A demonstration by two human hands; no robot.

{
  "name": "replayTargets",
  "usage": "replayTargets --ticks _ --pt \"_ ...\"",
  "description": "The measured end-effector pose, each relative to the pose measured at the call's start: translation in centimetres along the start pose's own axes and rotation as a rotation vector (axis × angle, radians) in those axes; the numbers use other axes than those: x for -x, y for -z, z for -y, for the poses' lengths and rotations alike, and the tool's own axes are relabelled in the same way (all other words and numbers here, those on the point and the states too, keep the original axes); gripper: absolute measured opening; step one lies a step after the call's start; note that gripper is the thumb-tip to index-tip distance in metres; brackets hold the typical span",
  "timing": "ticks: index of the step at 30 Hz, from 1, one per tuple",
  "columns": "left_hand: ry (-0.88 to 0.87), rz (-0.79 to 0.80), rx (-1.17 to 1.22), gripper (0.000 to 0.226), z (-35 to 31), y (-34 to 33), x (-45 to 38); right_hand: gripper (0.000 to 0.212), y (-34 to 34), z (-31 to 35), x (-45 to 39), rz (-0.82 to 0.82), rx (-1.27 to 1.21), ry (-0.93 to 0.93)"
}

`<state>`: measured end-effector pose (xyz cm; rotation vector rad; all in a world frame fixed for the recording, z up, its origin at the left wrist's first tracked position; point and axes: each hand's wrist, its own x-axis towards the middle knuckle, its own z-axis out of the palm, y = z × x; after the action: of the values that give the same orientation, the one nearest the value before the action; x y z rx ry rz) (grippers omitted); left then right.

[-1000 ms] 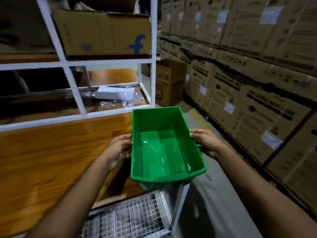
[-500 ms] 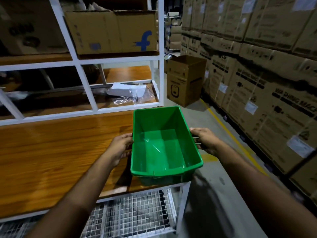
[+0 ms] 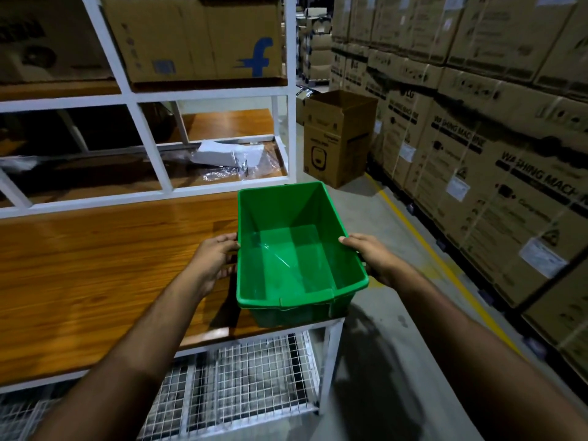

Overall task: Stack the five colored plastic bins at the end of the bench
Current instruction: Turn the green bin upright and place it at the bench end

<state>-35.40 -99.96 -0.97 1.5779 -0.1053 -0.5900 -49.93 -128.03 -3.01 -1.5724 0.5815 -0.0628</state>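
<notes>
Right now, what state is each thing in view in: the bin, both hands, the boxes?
Green bin: upright, empty, held at the bench's end.
Left hand: grips the bin's left rim.
Right hand: grips the bin's right rim.
Wooden bench top: bare where visible.
Cardboard box on the floor: top flaps open.
Box with the blue f logo: on the upper shelf, lying on its side.
</notes>
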Motion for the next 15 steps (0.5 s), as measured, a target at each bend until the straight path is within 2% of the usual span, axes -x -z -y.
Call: replayTargets --ticks 7,15 --pt "0.005 -0.015 -0.004 0.034 0.36 0.6 -0.1 0.029 -0.27 -0.22 -0.34 0.018 -0.026 0.002" --pt "-0.003 -0.013 -0.016 0.035 0.45 0.48 0.23 0.026 -0.2 -0.21 -0.3 0.021 -0.02 0.003"
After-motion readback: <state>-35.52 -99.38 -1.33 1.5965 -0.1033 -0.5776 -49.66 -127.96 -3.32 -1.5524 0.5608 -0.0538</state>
